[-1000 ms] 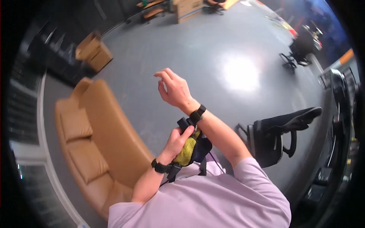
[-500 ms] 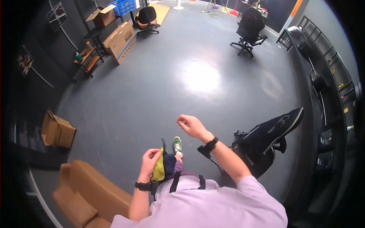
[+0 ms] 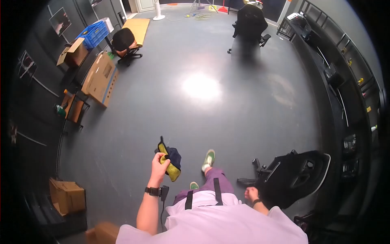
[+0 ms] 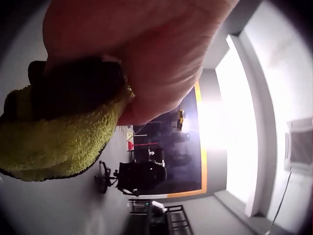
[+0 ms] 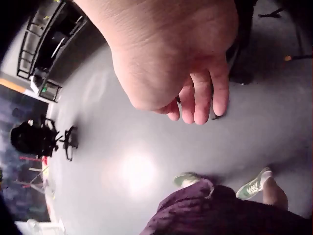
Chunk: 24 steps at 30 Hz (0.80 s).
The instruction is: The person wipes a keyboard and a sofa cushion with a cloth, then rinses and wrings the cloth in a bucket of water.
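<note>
My left hand (image 3: 159,166) pinches a fuzzy cloth (image 3: 174,172), yellow-green on one face and dark navy on the other, with a black edge. The cloth hangs out in front of the body, over the floor. Close up in the left wrist view, its yellow pile (image 4: 63,147) droops below the palm, and a dark fold lies against the hand. My right hand (image 3: 252,194) hangs low at the side, near the black chair (image 3: 290,177). Seen in the right wrist view, the fingers (image 5: 200,100) of that hand are loosely bent and hold nothing.
A tan sofa (image 3: 106,233) and an open cardboard box (image 3: 72,196) are at the lower left. Along the left wall stand a flat carton (image 3: 99,79), a blue crate (image 3: 94,34) and a small chair (image 3: 124,40). Another black chair (image 3: 249,24) is farther off; dark shelving (image 3: 331,87) lines the right.
The left hand has moved forward with the cloth, away from the body. The right hand has dropped from in front to the right side. The view has turned away from the sofa.
</note>
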Motion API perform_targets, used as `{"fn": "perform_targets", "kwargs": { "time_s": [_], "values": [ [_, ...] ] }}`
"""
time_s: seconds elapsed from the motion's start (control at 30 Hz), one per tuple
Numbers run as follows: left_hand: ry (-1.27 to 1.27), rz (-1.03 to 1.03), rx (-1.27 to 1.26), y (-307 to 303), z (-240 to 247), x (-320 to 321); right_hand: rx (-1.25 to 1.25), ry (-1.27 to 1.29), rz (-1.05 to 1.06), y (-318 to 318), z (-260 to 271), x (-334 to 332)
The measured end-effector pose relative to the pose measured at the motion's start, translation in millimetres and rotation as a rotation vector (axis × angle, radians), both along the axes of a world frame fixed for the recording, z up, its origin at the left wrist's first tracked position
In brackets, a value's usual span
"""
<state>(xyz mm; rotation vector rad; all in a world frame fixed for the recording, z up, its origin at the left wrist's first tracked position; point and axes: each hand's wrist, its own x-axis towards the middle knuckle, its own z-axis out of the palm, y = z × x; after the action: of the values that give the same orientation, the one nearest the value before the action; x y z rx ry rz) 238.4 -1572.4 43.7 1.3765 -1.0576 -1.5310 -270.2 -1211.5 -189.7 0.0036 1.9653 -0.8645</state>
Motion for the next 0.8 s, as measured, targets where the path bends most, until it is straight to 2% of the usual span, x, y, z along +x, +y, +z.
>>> {"fn": "perform_targets", "kwargs": {
  "time_s": [0.03, 0.07, 0.1, 0.13, 0.17, 0.2, 0.23, 0.37, 0.4, 0.43, 0.47, 0.5, 0.53, 0.57, 0.6, 0.63, 0.77, 0.8],
  "values": [
    [-0.153, -0.075, -0.068, -35.8, -7.1, -9.0, 0.048, 0.012, 0.053, -2.8, -1.8, 2.1],
    [-0.318, -0.128, -0.078, -70.9, -17.0, -18.4, 0.07, -0.049, 0.185, 3.8, -32.3, -10.7],
    [-0.321, -0.122, -0.089, -102.7, -32.3, -26.7, -0.015, 0.169, 0.524, 8.3, -64.5, -18.7],
    [-0.574, -0.176, -0.225, -129.8, -50.6, -33.2, -0.137, 0.161, 0.552, -1.9, -73.0, -21.5],
    [-0.833, -0.227, -0.357, -153.4, -65.5, -37.9, 0.105, 0.113, 0.199, -54.3, -25.4, -3.7],
    [-0.856, -0.274, -0.256, -175.0, -73.7, -41.3, 0.161, 0.157, 0.2, -86.7, -18.2, -5.4],
    [-0.927, -0.297, -0.21, -193.4, -84.1, -42.0, 0.006, 0.193, 0.275, -88.1, -73.7, -28.4],
    [-1.084, -0.393, 0.188, -253.7, -152.9, -21.7, -0.024, 0.011, 0.164, -304.2, -36.6, -81.4],
    [-1.027, -0.366, 0.333, -262.5, -157.2, -20.6, -0.08, 0.042, 0.162, -362.1, -31.6, -98.2],
    [-1.071, -0.413, 0.301, -264.8, -190.5, -6.8, -0.13, 0.082, 0.165, -421.9, -19.7, -120.3],
    [-0.987, -0.377, 0.364, -271.5, -190.9, -10.9, -0.228, 0.045, 0.192, -484.6, -8.4, -144.2],
    [-0.923, -0.41, 0.463, -281.8, -165.8, -26.3, -0.251, 0.071, 0.153, -548.1, 7.4, -162.2],
    [-0.904, -0.325, 0.514, -275.9, -224.4, -6.7, -0.289, 0.135, 0.18, -611.1, 24.8, -180.0],
    [-1.027, -0.406, 0.587, -293.9, -197.7, -26.5, -0.323, 0.196, 0.207, -666.4, 37.9, -197.7],
    [-1.021, -0.344, 0.622, -305.7, -194.8, -38.9, -0.388, 0.227, 0.239, -716.8, 45.1, -215.3],
    [-1.069, -0.392, 0.594, -317.3, -239.2, -36.4, -0.453, 0.259, 0.272, -763.0, 49.8, -230.7],
    [-0.952, -0.334, 0.578, -457.9, -276.1, -97.0, -0.493, 0.277, 0.275, -915.7, 74.7, -263.0],
    [-0.915, -0.314, 0.58, -490.5, -281.3, -110.6, -0.414, 0.22, 0.27, -942.5, 80.9, -265.5]
  ]
}}
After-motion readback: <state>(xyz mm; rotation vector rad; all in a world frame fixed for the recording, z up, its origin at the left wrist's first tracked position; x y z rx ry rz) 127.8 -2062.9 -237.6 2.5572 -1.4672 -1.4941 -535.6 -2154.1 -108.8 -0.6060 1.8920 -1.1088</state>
